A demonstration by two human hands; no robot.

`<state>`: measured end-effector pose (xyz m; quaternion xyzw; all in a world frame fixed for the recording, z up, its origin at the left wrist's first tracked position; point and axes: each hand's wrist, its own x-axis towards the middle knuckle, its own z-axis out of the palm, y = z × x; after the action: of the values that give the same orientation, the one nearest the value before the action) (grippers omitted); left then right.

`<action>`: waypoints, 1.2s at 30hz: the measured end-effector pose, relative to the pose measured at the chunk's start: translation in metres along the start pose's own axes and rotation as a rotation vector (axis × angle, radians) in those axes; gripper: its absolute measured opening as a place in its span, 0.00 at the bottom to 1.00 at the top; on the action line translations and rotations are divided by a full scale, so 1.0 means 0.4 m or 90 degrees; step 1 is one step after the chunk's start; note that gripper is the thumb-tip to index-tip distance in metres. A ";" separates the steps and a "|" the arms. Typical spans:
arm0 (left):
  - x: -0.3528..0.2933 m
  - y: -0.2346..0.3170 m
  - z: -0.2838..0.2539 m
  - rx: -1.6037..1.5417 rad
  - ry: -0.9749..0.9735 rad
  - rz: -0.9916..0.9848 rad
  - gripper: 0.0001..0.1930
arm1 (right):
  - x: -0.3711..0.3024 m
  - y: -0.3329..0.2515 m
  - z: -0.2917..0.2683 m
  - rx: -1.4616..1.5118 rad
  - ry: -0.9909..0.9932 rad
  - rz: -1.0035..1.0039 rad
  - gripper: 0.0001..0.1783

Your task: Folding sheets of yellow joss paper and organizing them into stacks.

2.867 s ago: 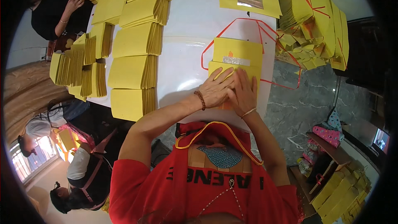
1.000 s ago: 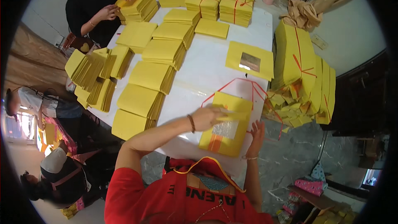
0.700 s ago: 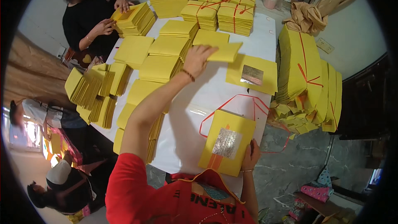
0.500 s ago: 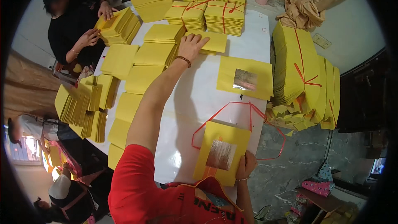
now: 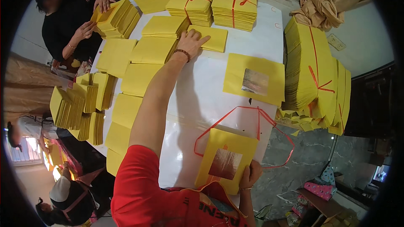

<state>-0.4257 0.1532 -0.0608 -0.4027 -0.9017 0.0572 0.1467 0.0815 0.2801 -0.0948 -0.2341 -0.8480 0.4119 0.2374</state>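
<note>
My left hand [image 5: 192, 43] reaches to the far middle of the table. It lies palm down on the left part of a low stack of yellow paper [image 5: 213, 38], fingers apart and thumb pointing right. Close to my body, my right hand [image 5: 251, 175] grips the right edge of a yellow paper piece [image 5: 241, 148] with a silver square on it. My thumb's exact place there is hard to make out. A red cord [image 5: 216, 123] loops on the table beyond this piece and over the right edge. Farther off lies another yellow sheet [image 5: 235, 69] with a silver square.
Yellow stacks [image 5: 145, 77] line the table's left side. Red-tied bundles [image 5: 233, 10] stand at the back. A tall yellow pile [image 5: 305, 67] rises beyond the right edge. At far left a co-worker's hands [image 5: 86, 29] touch another stack; other people are at lower left.
The view has shifted slightly, so the table's things look displaced. My left hand stays on the low stack, which sits slightly farther left. My right hand keeps its grip.
</note>
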 end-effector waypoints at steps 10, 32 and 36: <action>0.046 0.020 -0.028 0.117 -0.263 -0.038 0.30 | 0.017 -0.010 -0.006 0.015 -0.001 -0.045 0.16; 0.072 0.061 -0.059 -0.070 -0.409 -0.212 0.36 | 0.001 0.001 -0.005 -0.061 -0.019 -0.017 0.17; 0.069 0.075 -0.053 -0.103 -0.429 -0.269 0.43 | 0.007 -0.013 -0.011 -0.037 -0.038 -0.012 0.17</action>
<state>-0.4153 0.1934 -0.0412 -0.1777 -0.9638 0.0831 -0.1806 0.0810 0.2814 -0.0877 -0.2209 -0.8684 0.3916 0.2091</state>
